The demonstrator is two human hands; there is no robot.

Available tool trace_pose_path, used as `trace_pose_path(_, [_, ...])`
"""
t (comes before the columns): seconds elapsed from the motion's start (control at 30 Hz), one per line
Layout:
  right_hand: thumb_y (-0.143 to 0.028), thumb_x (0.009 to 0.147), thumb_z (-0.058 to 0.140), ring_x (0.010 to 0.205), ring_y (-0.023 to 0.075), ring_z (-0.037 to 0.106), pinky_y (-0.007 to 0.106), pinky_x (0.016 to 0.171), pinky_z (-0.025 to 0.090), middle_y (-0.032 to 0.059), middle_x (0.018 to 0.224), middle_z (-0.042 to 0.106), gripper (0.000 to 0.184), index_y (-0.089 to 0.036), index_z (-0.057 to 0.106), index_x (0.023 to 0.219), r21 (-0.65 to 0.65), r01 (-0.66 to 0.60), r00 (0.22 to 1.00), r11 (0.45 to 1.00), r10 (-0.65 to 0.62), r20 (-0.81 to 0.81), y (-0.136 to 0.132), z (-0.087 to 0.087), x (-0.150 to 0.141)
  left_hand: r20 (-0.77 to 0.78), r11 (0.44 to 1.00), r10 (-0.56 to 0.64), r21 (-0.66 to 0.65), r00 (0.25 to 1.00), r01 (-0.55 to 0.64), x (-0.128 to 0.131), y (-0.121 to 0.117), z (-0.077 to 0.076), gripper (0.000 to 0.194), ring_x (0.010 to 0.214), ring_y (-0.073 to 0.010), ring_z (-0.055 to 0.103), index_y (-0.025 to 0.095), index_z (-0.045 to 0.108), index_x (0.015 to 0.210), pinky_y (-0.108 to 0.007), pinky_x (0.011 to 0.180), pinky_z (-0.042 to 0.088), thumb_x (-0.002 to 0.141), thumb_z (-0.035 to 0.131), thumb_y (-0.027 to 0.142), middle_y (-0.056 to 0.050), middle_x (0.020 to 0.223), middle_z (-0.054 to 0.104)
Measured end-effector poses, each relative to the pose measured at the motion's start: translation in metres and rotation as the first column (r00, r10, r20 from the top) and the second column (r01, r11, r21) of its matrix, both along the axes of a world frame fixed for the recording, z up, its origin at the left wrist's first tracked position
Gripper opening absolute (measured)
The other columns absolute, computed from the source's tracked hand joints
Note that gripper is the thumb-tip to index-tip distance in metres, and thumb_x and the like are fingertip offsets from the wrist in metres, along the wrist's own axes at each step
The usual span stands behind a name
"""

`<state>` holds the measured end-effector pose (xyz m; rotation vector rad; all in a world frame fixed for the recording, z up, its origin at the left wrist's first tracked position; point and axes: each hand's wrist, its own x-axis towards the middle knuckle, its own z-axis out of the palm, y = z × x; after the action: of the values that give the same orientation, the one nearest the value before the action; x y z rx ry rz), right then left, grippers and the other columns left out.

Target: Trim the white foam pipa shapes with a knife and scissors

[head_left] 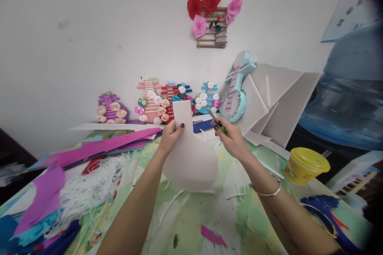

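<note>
A white board cutout [191, 163] stands upright above the table, with a straight narrow neck and a wide rounded body like a pipa or lute. My left hand [173, 132] is closed on the left edge of its neck, thumb across the front face. To the right of the neck, my right hand [230, 135] grips a green-handled cutting tool [216, 118]. Its grey metal blade points up and left, apart from the board. Whether it is a knife or scissors, I cannot tell. Thin white offcuts [236, 196] lie on the tablecloth [185, 223].
Decorated paper instruments [149, 101] lean along the wall, with a light-blue one [236, 91] beside stacked white boards [278, 95]. White cord [92, 183] and magenta strips [110, 141] lie left. A yellow lidded tub [306, 165] and blue tape roll [323, 219] stand right.
</note>
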<state>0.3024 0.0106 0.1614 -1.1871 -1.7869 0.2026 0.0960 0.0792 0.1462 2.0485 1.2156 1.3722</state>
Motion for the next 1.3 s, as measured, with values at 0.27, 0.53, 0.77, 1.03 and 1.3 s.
trace_pose_path(0.27, [-0.040,0.093,0.032,0.065,0.0127,0.049,0.024,0.061,0.033,0.0009,0.069,0.055,0.035,-0.018,0.057,0.082,-0.073,-0.246,0.965,0.967,0.251,0.077,-0.052,-0.032,-0.014,-0.022,0.995,-0.093,0.040,0.995,0.094,0.011,-0.052,-0.014,0.035,0.052,-0.0105,0.038,0.018,0.044,0.065,-0.024,0.051,0.027,0.086,0.038,0.045,0.004,0.055,0.041])
trace_pose_path(0.53, [-0.033,0.091,0.033,0.063,0.0142,0.045,0.028,0.059,0.032,0.0019,0.069,0.048,0.026,-0.018,0.053,0.083,-0.082,-0.304,0.950,0.949,0.309,0.048,-0.088,-0.050,-0.019,-0.034,0.999,-0.046,-0.007,0.998,0.045,0.031,-0.082,-0.023,0.038,0.046,-0.0114,0.038,0.020,0.042,0.063,-0.026,0.048,0.024,0.091,0.027,0.041,0.003,0.051,0.043])
trace_pose_path(0.77, [-0.032,0.090,0.036,0.063,0.0151,0.045,0.029,0.057,0.034,0.0035,0.069,0.049,0.026,-0.018,0.057,0.081,-0.134,-0.343,0.939,0.930,0.344,-0.014,-0.100,-0.043,-0.020,-0.060,0.995,-0.104,-0.017,0.993,0.103,0.033,-0.094,-0.024,0.038,0.045,-0.0108,0.037,0.020,0.040,0.063,-0.026,0.047,0.024,0.091,0.026,0.040,0.003,0.050,0.043])
trace_pose_path(1.03, [-0.035,0.090,0.038,0.066,0.0162,0.048,0.031,0.060,0.037,0.0042,0.071,0.052,0.030,-0.019,0.060,0.078,-0.249,-0.366,0.930,0.897,0.359,-0.072,-0.112,-0.040,-0.018,-0.081,0.989,-0.150,-0.022,0.985,0.149,0.034,-0.107,-0.019,0.036,0.044,-0.0099,0.035,0.020,0.038,0.061,-0.026,0.046,0.025,0.091,0.027,0.037,0.003,0.052,0.043])
trace_pose_path(1.3, [-0.035,0.089,0.040,0.064,0.0144,0.047,0.029,0.058,0.033,0.0026,0.069,0.052,0.029,-0.019,0.060,0.075,-0.243,-0.361,0.932,0.900,0.356,-0.066,-0.121,-0.037,-0.016,-0.057,0.981,-0.190,-0.053,0.980,0.187,0.036,-0.117,-0.018,0.036,0.042,-0.0103,0.034,0.021,0.039,0.062,-0.026,0.044,0.023,0.092,0.026,0.036,0.004,0.048,0.037])
